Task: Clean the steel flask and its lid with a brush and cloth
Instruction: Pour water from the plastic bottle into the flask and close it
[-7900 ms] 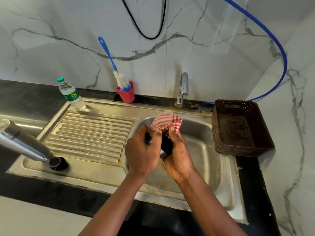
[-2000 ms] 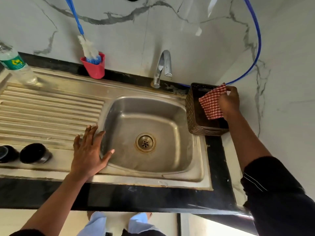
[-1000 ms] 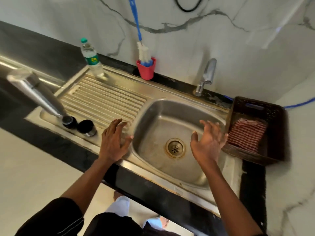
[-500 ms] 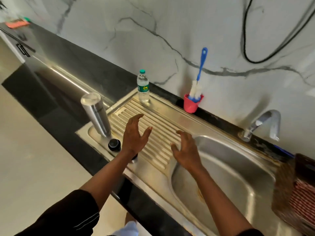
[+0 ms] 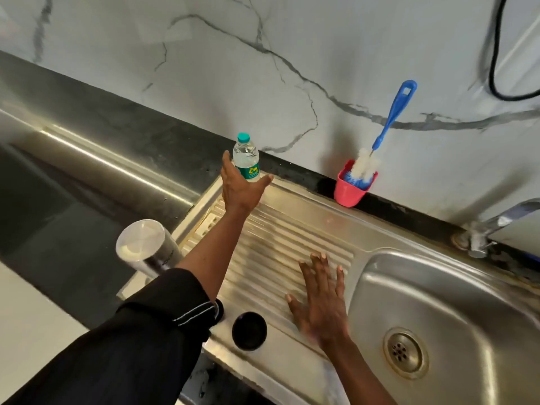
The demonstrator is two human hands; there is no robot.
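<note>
The left grip is released, thumb and fingers spread either side of the water bottle at the back of the drainboard; closing round the label before lifting should keep it from tipping. The right grip lies flat and released on the ribs, with the steel flask standing at the left edge and its black lid near the front.

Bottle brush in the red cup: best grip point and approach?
Likely the blue handle of the bottle brush, mid-length, from the front: bristles sit down in the red cup and the handle leans back toward the wall.
</note>
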